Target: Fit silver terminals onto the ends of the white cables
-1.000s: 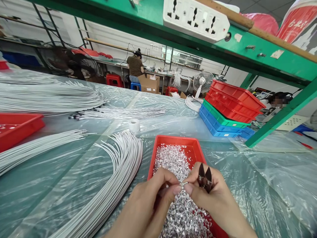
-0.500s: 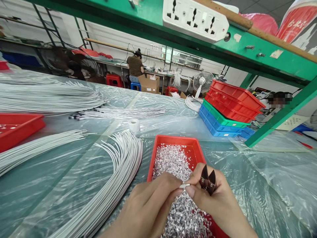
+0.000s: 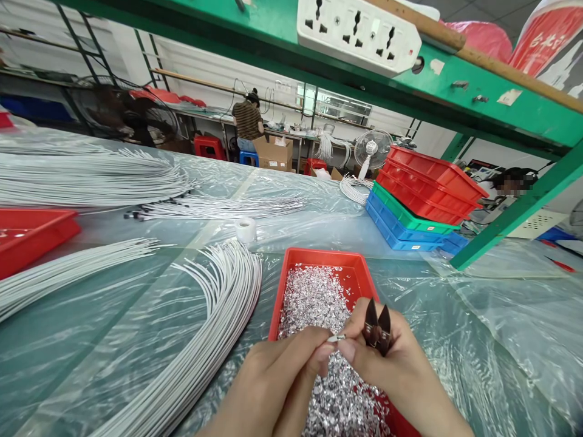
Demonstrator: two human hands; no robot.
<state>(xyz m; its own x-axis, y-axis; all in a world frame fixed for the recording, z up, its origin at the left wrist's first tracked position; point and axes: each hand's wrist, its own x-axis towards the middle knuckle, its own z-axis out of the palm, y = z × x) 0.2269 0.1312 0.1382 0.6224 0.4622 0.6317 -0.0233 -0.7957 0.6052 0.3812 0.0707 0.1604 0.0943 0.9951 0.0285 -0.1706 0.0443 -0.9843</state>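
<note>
Over the red tray (image 3: 281, 303), my left hand (image 3: 277, 376) is closed in a pinch on the end of a white cable (image 3: 334, 338). My right hand (image 3: 401, 364) meets it there, thumb and forefinger at the cable's tip, where a small dark bit shows. In that same hand sit cutting pliers (image 3: 377, 328), their two pointed blades up and spread apart; the handles are hidden in the palm. Silvery foil scraps (image 3: 319, 297) cover much of the tray floor beneath both hands.
A bundle of white cables (image 3: 218, 328) curves along the left of the tray. Behind it stand a white tape roll (image 3: 246, 230) and more cables (image 3: 228, 207). Stacked crates (image 3: 423, 188) are at back right, below a green shelf beam (image 3: 255, 42) with a power strip (image 3: 359, 36).
The cable tip now shows a dark bit by my right fingertips. The cutting pliers have shifted slightly left with my right hand. My left fingers have curled lower.
</note>
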